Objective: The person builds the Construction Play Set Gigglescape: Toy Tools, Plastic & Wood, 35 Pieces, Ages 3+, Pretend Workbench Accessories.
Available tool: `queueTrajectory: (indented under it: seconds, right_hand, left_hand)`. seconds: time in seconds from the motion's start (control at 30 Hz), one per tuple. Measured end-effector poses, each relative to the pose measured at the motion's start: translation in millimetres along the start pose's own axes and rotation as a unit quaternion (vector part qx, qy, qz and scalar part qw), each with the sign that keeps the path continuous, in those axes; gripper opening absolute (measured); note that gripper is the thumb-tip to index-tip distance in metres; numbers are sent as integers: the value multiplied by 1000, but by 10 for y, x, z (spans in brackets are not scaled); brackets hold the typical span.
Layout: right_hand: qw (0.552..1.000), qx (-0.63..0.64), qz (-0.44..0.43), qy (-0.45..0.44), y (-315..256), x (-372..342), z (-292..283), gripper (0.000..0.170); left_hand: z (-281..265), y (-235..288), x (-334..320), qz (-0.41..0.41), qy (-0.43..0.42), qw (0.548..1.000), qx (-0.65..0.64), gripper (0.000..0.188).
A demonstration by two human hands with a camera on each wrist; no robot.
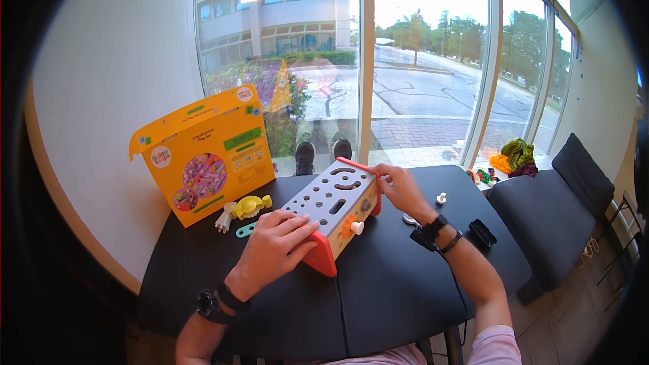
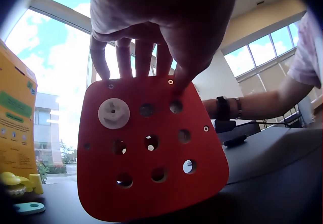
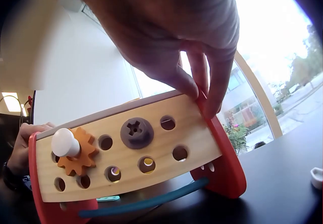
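A toy workbench with a grey perforated top (image 1: 316,197), wooden sides (image 3: 128,148) and red end panels (image 2: 156,153) stands on the black table. My left hand (image 1: 272,251) grips its near end, fingers over the top and thumb at the red panel's upper edge. At the far end my right hand (image 1: 403,192) pinches the top corner by the other red panel. An orange gear (image 3: 81,153) with a white peg (image 3: 64,142) and a dark grey screw head (image 3: 137,132) sit on the wooden side. A white disc (image 2: 113,113) is on the near red panel.
Left of the workbench stand a yellow box (image 1: 209,155), yellow toy pieces (image 1: 249,207) and a teal strip (image 1: 245,230). To the right lie a small white peg (image 1: 441,198), a white piece (image 1: 410,219) and a black case (image 1: 482,233). A cable hangs by my right wrist.
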State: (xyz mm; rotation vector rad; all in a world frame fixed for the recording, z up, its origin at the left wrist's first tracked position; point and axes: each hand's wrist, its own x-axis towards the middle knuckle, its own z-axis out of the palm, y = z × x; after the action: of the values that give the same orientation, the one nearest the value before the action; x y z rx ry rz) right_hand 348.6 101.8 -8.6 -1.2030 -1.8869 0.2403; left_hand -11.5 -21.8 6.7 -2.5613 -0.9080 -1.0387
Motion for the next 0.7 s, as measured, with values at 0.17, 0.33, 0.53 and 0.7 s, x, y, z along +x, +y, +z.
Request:
queueTrajectory:
  seconds: [0.17,0.33,0.53,0.7]
  right_hand:
    - [1000,6,-9,5,63,13,45,37]
    - [1000,10,-10,3,52,8,41,38]
    - [1000,0,-7,3,32,-2,34,39]
    - [1000,-2,-4,6,14,-23,15,38]
  left_hand:
    - [1,16,5,1,2,1000,9,38]
    - [-2,23,4,1,2,1000,9,38]
    - [-11,26,8,-1,-3,1000,9,38]
    - [-9,23,9,-5,-3,1000,4,36]
